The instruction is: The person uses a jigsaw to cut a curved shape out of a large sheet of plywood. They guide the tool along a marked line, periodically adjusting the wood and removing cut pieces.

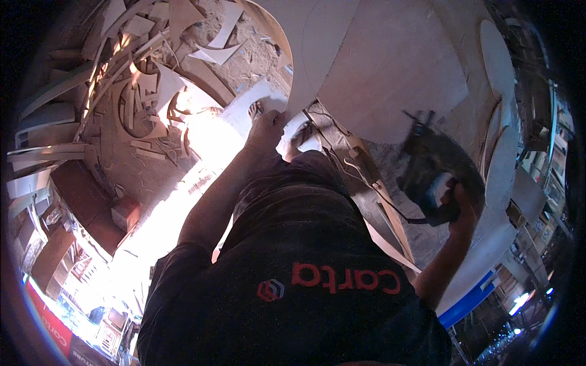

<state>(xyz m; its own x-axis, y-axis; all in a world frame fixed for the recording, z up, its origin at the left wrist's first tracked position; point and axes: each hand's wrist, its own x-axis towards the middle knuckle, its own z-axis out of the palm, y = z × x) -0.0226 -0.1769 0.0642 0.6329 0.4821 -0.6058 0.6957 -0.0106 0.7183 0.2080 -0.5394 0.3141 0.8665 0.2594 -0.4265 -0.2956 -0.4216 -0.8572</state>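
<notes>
My right hand (pixel 461 198) grips a dark, corded power saw (pixel 427 174), slightly blurred, held at the right over a dusty surface beside a large light plywood sheet (pixel 384 67) with faint curved lines. My left hand (pixel 267 127) is closed at the sheet's lower left corner and seems to hold its edge, though the fingertips are hidden. The saw's black cord (pixel 360 174) runs below the sheet, near my body. My feet (pixel 255 110) show partly beneath, in bright light.
Plywood offcuts (pixel 140 110), many of them curved, lie piled over the sawdust-covered floor at the left. A red object (pixel 125 215) sits among dark boards there. Curved panels (pixel 493 73) stand along the right, with cluttered shelves (pixel 552 158) beyond. Strong sunlight washes out the lower left floor.
</notes>
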